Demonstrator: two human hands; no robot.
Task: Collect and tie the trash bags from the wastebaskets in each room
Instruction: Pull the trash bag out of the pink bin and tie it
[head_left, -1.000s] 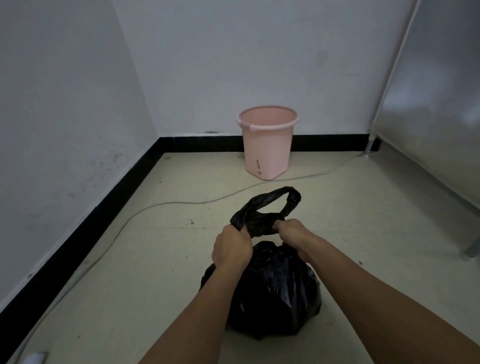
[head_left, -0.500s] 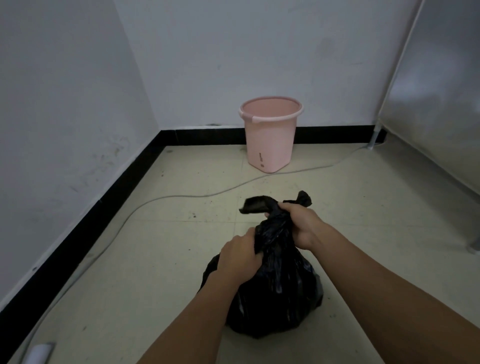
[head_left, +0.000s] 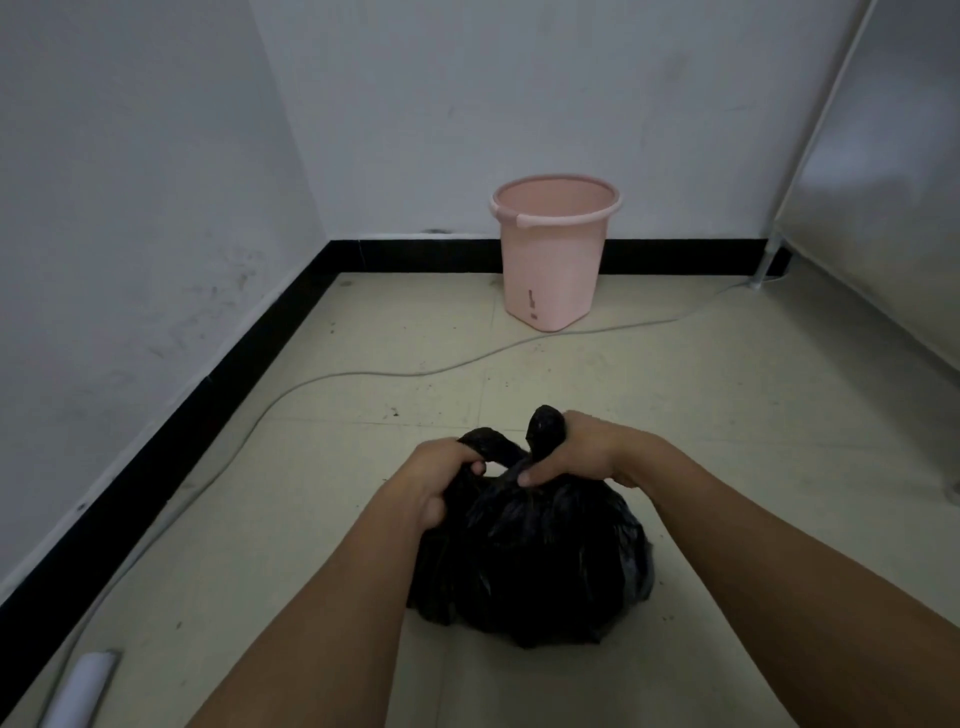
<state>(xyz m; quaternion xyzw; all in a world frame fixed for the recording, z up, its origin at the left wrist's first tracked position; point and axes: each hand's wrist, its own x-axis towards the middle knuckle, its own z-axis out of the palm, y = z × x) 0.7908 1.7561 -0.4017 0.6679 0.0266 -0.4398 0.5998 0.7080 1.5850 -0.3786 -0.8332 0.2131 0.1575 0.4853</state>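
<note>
A full black trash bag (head_left: 535, 561) sits on the pale tiled floor in front of me. My left hand (head_left: 441, 478) grips one twisted end of the bag's top on the left. My right hand (head_left: 576, 452) grips the other end on the right, and a black tip sticks up past its fingers. The two ends cross between my hands over the bag's neck. A pink plastic wastebasket (head_left: 553, 254) stands upright against the back wall, with no liner visible inside.
A grey cable (head_left: 363, 374) snakes across the floor between the bag and the wastebasket. White walls with a black skirting (head_left: 218, 384) close the left and back. A grey cabinet (head_left: 883, 182) on thin legs stands at the right. A white object (head_left: 83, 686) lies at the bottom left.
The tall loop of the bag's top has been pulled down. My hands have come lower and closer to the bag's neck, each now holding a twisted end crossed over the other.
</note>
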